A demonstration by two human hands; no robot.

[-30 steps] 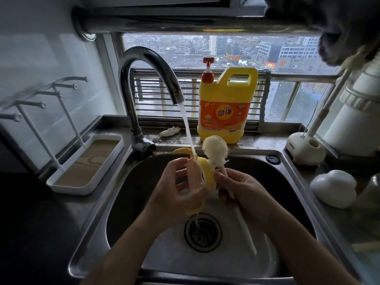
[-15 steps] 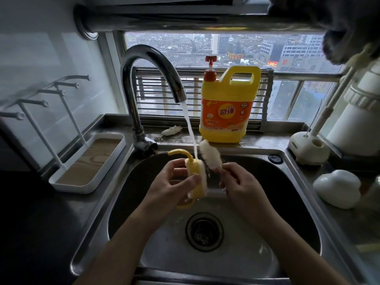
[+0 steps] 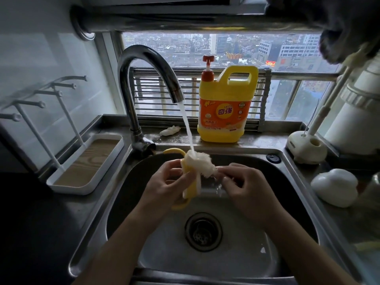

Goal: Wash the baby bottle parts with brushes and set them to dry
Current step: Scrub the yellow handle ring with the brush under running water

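Over the steel sink, my left hand grips a yellow bottle part with curved handles. My right hand holds a white sponge brush by its handle, and the brush head presses against the top of the yellow part. Water from the curved tap runs straight onto the brush head and the part. The brush handle is mostly hidden inside my right hand.
A white drying rack with pegs and a tray stands left of the sink. A yellow detergent jug sits on the ledge behind. A white brush holder and a white rounded object lie on the right counter. The drain is below my hands.
The brush head has swung left from beside the yellow part onto its top, under the water stream. Both hands have moved slightly up towards the tap.
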